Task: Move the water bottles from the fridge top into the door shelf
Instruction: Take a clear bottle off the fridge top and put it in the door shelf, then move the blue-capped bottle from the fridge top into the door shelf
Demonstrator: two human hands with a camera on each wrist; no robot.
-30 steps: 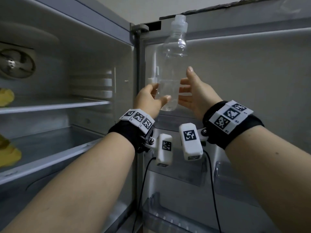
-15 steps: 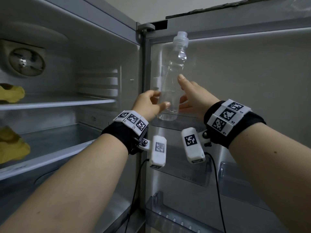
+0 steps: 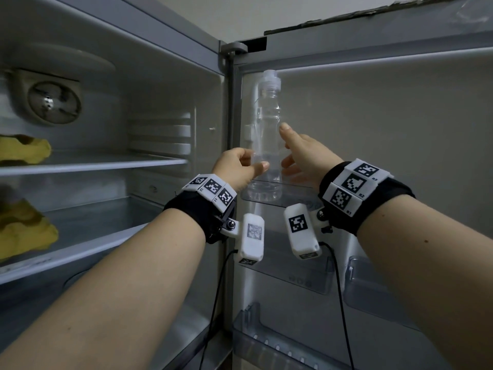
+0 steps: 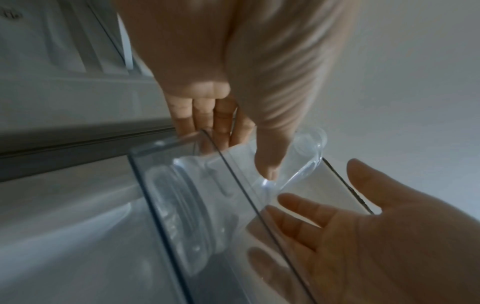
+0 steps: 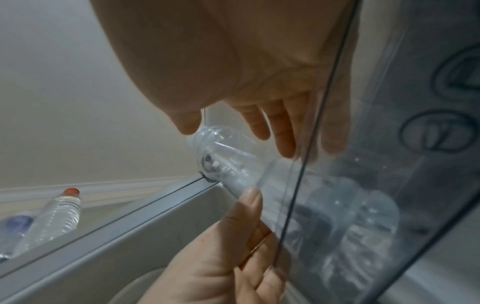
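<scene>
A clear water bottle (image 3: 268, 134) with a clear cap stands upright at the left end of the top door shelf (image 3: 301, 188), its base inside the bin. My left hand (image 3: 253, 161) grips its lower body, thumb in front and fingers behind. My right hand (image 3: 286, 148) is open with straight fingers at the bottle's right side, the upper fingertip touching it. The left wrist view shows the bottle (image 4: 207, 185) behind the shelf's clear wall (image 4: 145, 181). In the right wrist view, a red-capped bottle (image 5: 57, 214) and a blue-capped bottle (image 5: 15, 226) lie on the fridge top.
The open fridge body is on the left, with yellow objects (image 3: 24, 150) on its glass shelves and a fan (image 3: 53, 102) on the back wall. Lower clear door bins (image 3: 306, 268) hang below the top shelf. Cables hang from both wrist cameras.
The bottle has come down from level with the door's top edge until its base sits in the top door shelf. My left hand lowered with it; my right hand stayed flat beside it.
</scene>
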